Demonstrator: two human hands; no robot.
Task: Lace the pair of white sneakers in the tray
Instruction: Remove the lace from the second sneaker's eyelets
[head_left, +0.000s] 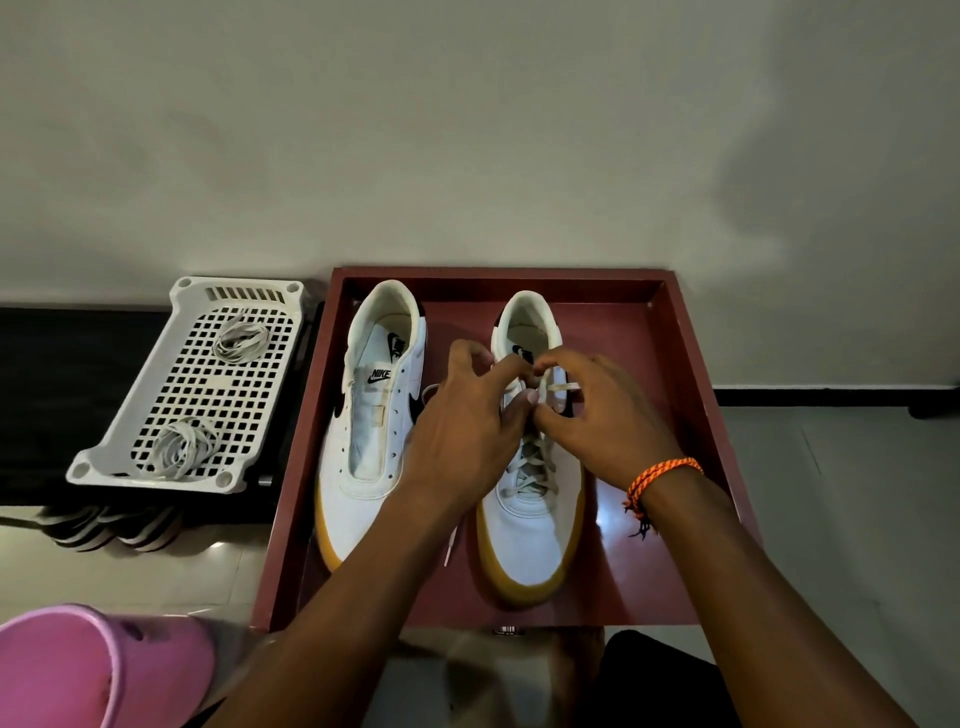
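- A pink clog (78, 670) sits at the lower left corner of the view, on the floor.
- A white perforated basket (104, 457) lies left of the tray, on a dark surface. It holds two loose bundles of white shoelaces: one bundle (241, 340) at the far end and one bundle (182, 447) at the near end.
- A dark red tray (691, 364) rests on the floor against the wall and holds both sneakers side by side, toes toward the person.
- The left sneaker (363, 457) lies in the left half of the tray. Its eyelets are empty and its tongue is exposed. The sole edge is tan.
- The left hand (462, 436) is between the two sneakers. Its grip is closed: thumb and forefinger pinch the lace (543, 387) at the top of the right sneaker.
- A loose lace end (451, 545) lies on the tray floor between the sneakers, below the left forearm.
- The right sneaker (530, 535) lies in the right half of the tray. Crossed lace rows run up its eyelets to the hands.
- The right hand (602, 415) is over the upper part of the right sneaker. Its grip is closed: curled fingers pinch the same lace, which forms a small loop between the two hands.
- An orange braided band (660, 475) circles the right wrist.
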